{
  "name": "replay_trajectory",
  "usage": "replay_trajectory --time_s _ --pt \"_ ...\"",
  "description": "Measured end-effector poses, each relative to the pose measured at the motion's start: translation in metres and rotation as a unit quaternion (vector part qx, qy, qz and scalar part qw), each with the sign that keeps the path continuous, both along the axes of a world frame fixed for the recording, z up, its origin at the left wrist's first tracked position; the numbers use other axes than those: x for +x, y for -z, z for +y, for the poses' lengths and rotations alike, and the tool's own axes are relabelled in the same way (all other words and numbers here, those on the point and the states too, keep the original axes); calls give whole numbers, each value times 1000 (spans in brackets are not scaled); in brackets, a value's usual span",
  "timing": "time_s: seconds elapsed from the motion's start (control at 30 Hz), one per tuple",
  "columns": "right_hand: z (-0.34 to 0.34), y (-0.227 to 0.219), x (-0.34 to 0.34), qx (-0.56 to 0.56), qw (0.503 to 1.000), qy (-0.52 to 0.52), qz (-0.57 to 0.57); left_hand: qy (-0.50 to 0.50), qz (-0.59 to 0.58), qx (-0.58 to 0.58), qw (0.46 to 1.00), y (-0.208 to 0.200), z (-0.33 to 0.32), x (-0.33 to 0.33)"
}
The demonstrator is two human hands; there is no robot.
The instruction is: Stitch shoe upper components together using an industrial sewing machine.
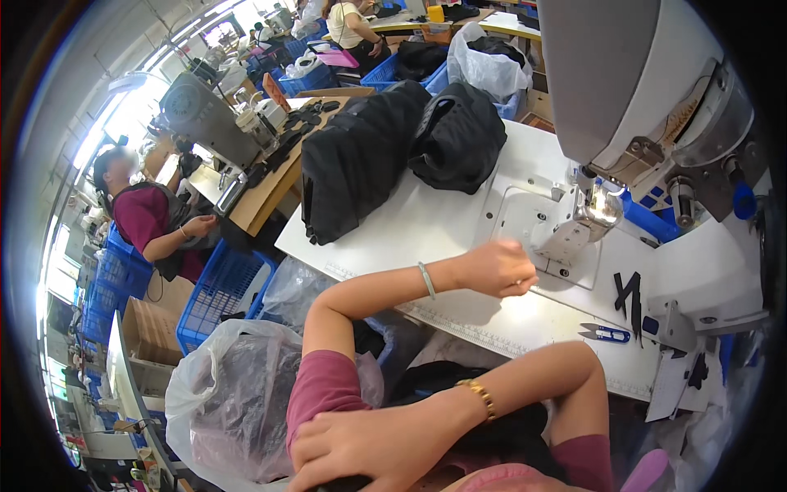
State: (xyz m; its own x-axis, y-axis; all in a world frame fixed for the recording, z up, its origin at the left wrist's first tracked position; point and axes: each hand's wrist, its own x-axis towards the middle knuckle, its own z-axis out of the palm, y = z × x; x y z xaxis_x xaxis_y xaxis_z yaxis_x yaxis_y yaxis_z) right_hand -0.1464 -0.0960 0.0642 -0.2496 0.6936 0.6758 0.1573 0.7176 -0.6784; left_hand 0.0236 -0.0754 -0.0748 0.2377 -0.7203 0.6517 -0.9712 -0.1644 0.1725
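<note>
My left hand (497, 269), with a pale green bangle at its wrist, is curled into a fist above the white sewing table (385, 246). Nothing shows sticking out of it. Just beyond it is the metal arm and stitching bed (566, 234) of a sewing machine (627, 82). My right arm is folded across me, a gold bracelet (477, 399) on its wrist. My right hand (369, 443) lies against my left sleeve (328, 385), fingers spread; something black shows under its palm. Two black fabric bundles (357, 156) (459, 135) rest at the far left of the table.
Blue thread snips (605, 332) and black strips (630, 303) lie on the right of the table. Plastic-wrapped material (246, 402) and a blue crate (223, 295) stand at left. A co-worker (152, 213) sits at another machine (205, 119); another person (352, 33) is farther back.
</note>
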Motion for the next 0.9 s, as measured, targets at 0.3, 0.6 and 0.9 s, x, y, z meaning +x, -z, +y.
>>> replay_trajectory --time_s 0.3,0.6,0.9 --pt "-78 49 33 -247 961 123 2 67 55 78 993 2 33 -12" --pt "-189 161 -20 -403 789 276 373 59 106 11 993 9 64 -7" --pt "-228 192 -78 -459 637 478 392 103 224 5 969 26 65 -10"
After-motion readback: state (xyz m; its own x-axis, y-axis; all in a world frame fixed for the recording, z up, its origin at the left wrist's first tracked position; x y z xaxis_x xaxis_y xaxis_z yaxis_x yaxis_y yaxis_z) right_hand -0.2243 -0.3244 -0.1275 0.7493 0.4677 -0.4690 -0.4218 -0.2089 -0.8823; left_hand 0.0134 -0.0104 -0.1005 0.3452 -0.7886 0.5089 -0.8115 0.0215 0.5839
